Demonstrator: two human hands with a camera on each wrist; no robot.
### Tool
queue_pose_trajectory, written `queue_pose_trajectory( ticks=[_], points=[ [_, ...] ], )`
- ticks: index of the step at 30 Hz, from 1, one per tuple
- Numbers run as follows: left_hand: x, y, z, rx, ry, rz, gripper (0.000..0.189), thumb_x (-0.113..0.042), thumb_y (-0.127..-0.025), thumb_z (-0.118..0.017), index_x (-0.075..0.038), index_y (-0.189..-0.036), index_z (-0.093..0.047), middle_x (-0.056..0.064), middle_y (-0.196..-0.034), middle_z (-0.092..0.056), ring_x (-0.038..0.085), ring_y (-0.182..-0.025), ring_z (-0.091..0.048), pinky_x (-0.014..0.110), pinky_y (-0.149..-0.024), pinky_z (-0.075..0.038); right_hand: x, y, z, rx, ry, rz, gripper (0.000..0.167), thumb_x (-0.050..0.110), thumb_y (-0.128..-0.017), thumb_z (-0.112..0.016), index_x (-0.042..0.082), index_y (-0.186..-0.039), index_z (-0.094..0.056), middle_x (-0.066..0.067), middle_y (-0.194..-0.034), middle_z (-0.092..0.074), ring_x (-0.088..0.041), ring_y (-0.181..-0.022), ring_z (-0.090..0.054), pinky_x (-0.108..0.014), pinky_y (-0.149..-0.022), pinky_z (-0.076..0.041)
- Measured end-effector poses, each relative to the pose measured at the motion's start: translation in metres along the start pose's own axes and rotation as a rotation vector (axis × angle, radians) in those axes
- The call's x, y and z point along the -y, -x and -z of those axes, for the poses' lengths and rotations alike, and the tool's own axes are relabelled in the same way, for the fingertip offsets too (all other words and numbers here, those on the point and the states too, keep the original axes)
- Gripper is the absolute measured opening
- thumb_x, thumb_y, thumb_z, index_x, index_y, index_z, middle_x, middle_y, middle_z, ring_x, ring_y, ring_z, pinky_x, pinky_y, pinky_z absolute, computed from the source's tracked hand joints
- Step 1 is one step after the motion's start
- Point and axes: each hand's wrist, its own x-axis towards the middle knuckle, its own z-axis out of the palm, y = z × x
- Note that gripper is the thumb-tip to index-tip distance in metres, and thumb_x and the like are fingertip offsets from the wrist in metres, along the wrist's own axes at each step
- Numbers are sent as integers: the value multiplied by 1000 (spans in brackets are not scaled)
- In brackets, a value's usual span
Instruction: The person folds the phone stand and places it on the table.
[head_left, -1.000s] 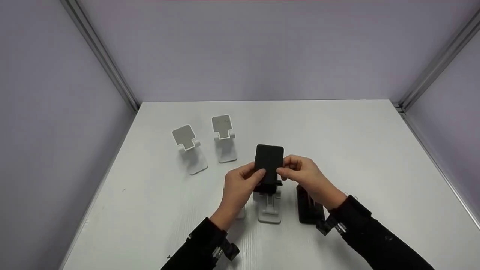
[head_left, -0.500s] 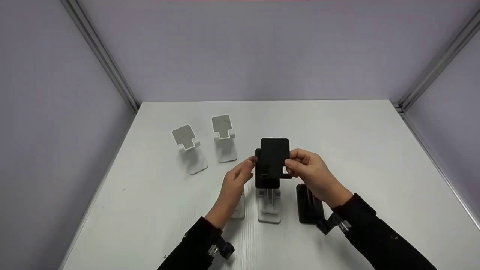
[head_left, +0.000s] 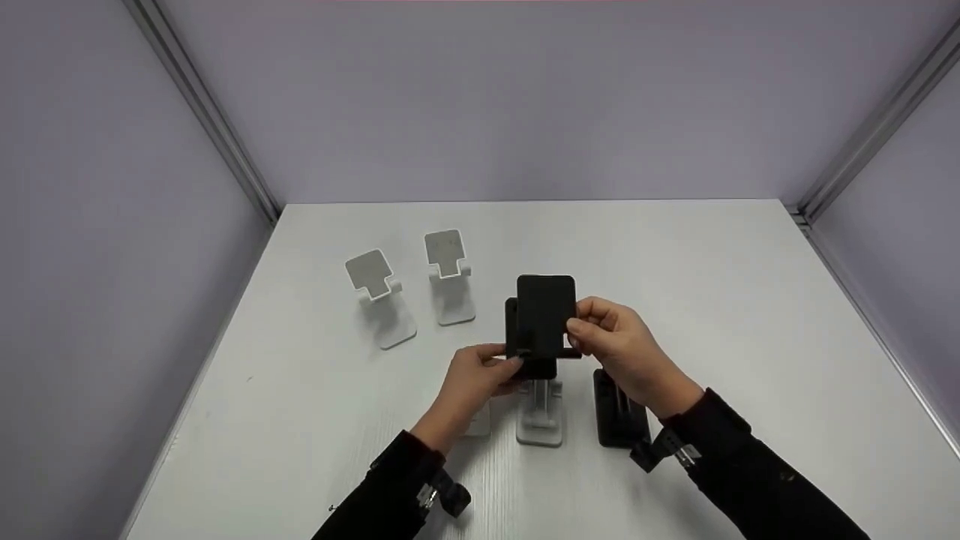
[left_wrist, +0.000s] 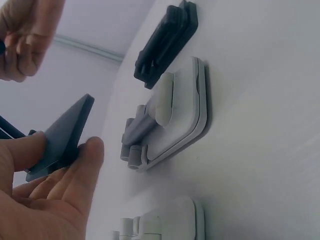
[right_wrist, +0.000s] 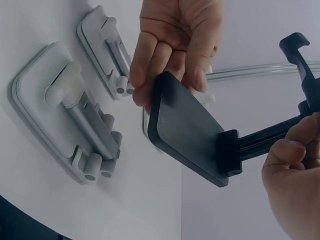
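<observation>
Both hands hold a black phone stand (head_left: pixel 546 307) above the middle of the table, its plate swung apart from its flat base (right_wrist: pixel 185 135). My left hand (head_left: pixel 474 379) pinches the base at its lower left, thumb on one face and fingers beneath, as the left wrist view shows. At the right edge of the upper plate, my right hand (head_left: pixel 626 352) grips with thumb and curled fingers. The right wrist view shows the stand's arm (right_wrist: pixel 267 135) extended between base and holder, with a hooked lip (right_wrist: pixel 295 42) at the holder's end.
Two white stands (head_left: pixel 369 274) (head_left: pixel 445 253) stand unfolded at the back left. Below my hands lie two folded white stands (head_left: pixel 540 427) (head_left: pixel 478 425), one partly hidden by my left hand. A folded black stand (head_left: pixel 621 416) lies by my right forearm. Walls enclose the white table (head_left: pixel 712 270).
The black stand has opened: its upper plate has risen away from the base. My left hand let go of the upper part, then took hold of the base lower down.
</observation>
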Motion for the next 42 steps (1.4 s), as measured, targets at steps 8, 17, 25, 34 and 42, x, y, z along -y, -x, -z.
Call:
queue_pose_trajectory(
  ticks=[8, 17, 25, 34, 42],
  points=[
    [4, -1, 2, 23, 16, 23, 34, 1, -94, -68, 14, -125, -64, 25, -101, -74, 30, -79, -77, 34, -72, -65, -1, 0, -2, -20, 41, -4, 9, 11, -102, -62, 3, -104, -59, 1, -80, -57, -12, -73, -51, -23, -66, -48],
    [2, 3, 7, 38, 0, 36, 33, 1, -95, -68, 12, -126, -65, 25, -104, -74, 36, -84, -77, 34, -72, -65, -4, 0, -5, -8, 105, 8, 3, 5, -103, -59, 6, -102, -56, 2, -81, -52, -12, -76, -50, -22, -67, -45],
    [0, 8, 6, 68, 8, 39, 32, -1, -94, -70, 11, -124, -67, 25, -101, -74, 30, -79, -77, 35, -73, -65, -4, 1, -10, -57, 179, 21, 18, 7, -100, -64, -6, -104, -53, -2, -86, -54, -13, -79, -53, -23, -72, -50],
    [1, 8, 3, 93, 16, 38, 28, 2, -92, -69, 13, -118, -69, 25, -95, -75, 33, -80, -77, 36, -71, -66, -11, 0, -7, -87, 303, 100, 16, 2, -99, -66, -7, -102, -53, -6, -90, -55, -14, -84, -56, -22, -75, -52],
    [-1, 12, 0, 132, 47, 45, 26, 1, -92, -67, 14, -115, -70, 28, -89, -74, 28, -72, -77, 37, -71, -66, -17, -1, 0, -129, 578, 260, 16, 6, -96, -71, 7, -90, -56, 3, -77, -54, -10, -69, -49, -22, -58, -41]
  ],
)
